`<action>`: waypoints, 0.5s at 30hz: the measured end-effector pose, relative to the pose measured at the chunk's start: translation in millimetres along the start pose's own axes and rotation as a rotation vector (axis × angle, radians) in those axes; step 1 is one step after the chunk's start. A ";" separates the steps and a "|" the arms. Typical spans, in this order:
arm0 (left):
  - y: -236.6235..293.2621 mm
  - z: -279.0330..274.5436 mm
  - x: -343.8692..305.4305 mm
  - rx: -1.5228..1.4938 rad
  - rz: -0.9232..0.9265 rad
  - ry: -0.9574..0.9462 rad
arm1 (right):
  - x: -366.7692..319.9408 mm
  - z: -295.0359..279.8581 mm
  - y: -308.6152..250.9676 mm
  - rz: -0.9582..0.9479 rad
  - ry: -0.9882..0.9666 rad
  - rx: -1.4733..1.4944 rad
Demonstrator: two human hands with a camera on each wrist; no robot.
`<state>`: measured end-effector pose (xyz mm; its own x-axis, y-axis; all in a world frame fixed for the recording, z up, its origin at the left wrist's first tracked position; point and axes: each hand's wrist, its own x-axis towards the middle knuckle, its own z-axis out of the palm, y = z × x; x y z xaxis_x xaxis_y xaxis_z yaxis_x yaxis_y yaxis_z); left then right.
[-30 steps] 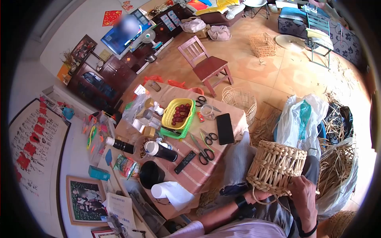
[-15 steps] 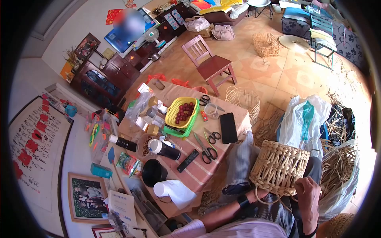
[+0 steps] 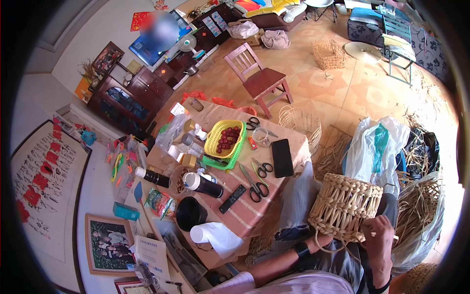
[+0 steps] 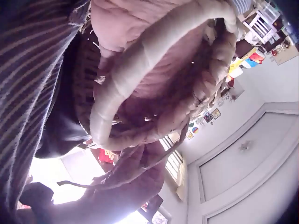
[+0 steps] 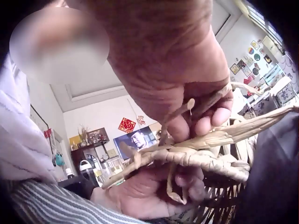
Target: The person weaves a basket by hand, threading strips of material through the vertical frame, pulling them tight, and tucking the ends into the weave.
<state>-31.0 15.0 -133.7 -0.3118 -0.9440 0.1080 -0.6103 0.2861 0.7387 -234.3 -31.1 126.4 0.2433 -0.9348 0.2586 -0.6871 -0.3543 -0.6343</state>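
Note:
A woven straw basket [image 3: 345, 203] lies tipped on the person's lap, its rim turned toward the body. A wrapped loop handle [image 4: 140, 60] crosses in front of the left palm in the left wrist view. The left hand [image 3: 320, 241] holds the basket at its rim, most fingers hidden by the weave. At the rim's other side, the right hand [image 3: 379, 240] pinches a straw strand [image 5: 210, 100] between thumb and curled fingers. A thicker flat straw bundle [image 5: 243, 133] runs along the rim beneath the right fingertips. Loose ends stick out near the left hand.
A cloth-covered table [image 3: 245, 215] stands to the left, bearing scissors [image 3: 257, 188], a phone [image 3: 282, 158], a remote [image 3: 232, 199] and a yellow basket [image 3: 211, 142] of red fruit. Bags of straw [image 3: 416, 210] stand at the right. A wooden chair [image 3: 264, 83] is ahead.
The head view has shifted slightly. The right hand lifted a little off the rim, then moved slightly left, back toward it. The left hand keeps its hold on the basket.

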 end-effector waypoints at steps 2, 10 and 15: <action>-1.3 -1.8 -1.9 -0.400 -0.052 -0.045 | -1.0 -2.6 5.9 0.087 0.032 0.067; -2.3 -6.2 -0.1 -0.849 -0.119 -0.129 | -16.7 15.4 20.6 0.192 -0.019 0.188; 2.4 1.6 -0.9 -0.890 -0.125 -0.158 | -22.4 15.5 20.5 0.183 -0.010 0.152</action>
<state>-33.3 16.8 -133.0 -0.4172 -0.9074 -0.0512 0.1208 -0.1113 0.9864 -243.3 -17.7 96.3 0.1312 -0.9837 0.1228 -0.6095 -0.1777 -0.7726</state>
